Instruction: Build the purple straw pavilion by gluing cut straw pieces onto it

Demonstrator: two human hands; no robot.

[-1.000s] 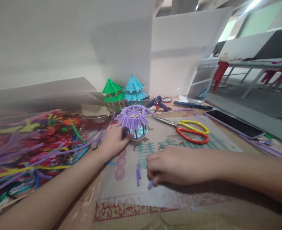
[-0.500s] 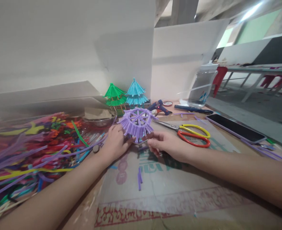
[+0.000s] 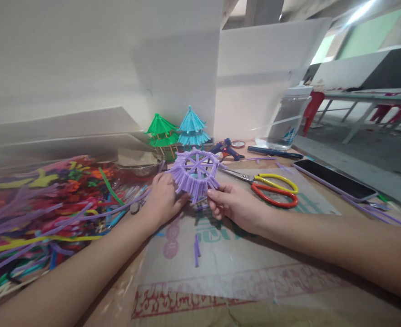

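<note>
A purple roof-like piece [image 3: 195, 175], a spoked ring with short pipe-cleaner strips round its edge, is held up between my hands at the middle. My left hand [image 3: 164, 197] grips it from the left, its thumb under the strips. On the right, the thumb and fingers of my right hand [image 3: 229, 202] pinch its lower right edge. Below, two short purple strips [image 3: 196, 252] lie on the printed sheet [image 3: 254, 277]. Scissors [image 3: 275, 188] with yellow and red handles lie right of the piece, their blades pointing at it.
Colourful pipe cleaners [image 3: 43, 204] are heaped at the left. Green [image 3: 161, 129] and blue [image 3: 192, 125] small pavilions stand behind, beside a glue gun [image 3: 226, 150]. A dark pen-like tool [image 3: 273, 153], a water bottle [image 3: 289, 118] and a phone [image 3: 334, 179] are at the right.
The purple piece has tilted, showing more of its front strips. My right hand has shifted slightly left and up along its edge. The whole view has moved a little.
</note>
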